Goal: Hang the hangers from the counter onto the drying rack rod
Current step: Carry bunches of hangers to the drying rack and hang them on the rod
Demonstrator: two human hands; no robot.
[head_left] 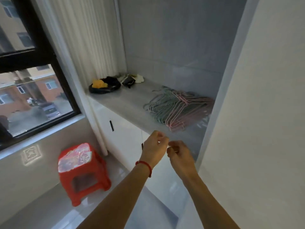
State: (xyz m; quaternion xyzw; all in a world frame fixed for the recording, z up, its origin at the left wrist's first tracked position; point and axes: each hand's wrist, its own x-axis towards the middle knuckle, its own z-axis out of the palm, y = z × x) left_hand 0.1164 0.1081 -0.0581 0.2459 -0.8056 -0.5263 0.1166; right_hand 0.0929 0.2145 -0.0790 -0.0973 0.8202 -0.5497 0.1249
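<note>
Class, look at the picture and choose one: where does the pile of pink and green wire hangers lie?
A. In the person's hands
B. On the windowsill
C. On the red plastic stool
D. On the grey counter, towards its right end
D: the pile of pink and green wire hangers rests on the grey counter, near the right wall, beyond both hands.

Bare forearms, red cord bracelet (145,165) on left wrist

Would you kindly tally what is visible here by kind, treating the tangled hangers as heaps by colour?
Hanger heaps: 2, green and pink
Stools: 1, red
Hands: 2, left, right
Total: 5
</note>
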